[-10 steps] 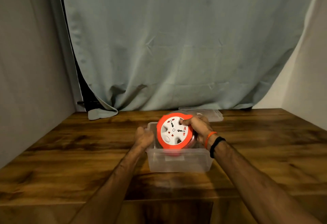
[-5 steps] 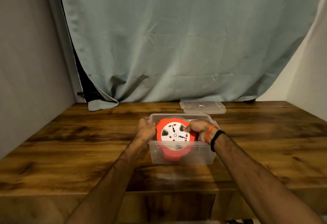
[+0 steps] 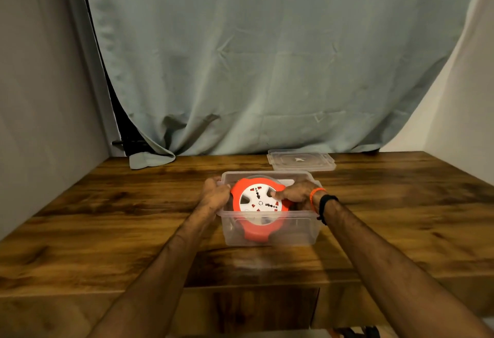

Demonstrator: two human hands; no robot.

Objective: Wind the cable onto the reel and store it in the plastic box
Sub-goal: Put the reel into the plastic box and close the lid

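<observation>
An orange cable reel (image 3: pixel 258 205) with a white socket face lies inside the clear plastic box (image 3: pixel 294 233) at the middle of the wooden table, face up and slightly tilted toward me. My right hand (image 3: pixel 292 193) rests on the reel's right side, thumb on the white face, fingers gripping its rim. My left hand (image 3: pixel 215 194) clasps the box's left rim and wall. No loose cable shows outside the reel.
The box's clear lid (image 3: pixel 301 160) lies flat on the table behind the box, to the right. A grey-green curtain (image 3: pixel 240 70) hangs along the back edge. Walls close in on the left and right. The table's front edge (image 3: pixel 240 287) is near me.
The reel went down from above the box rim into the box, carried by my right hand. My left hand stayed on the box's left side.
</observation>
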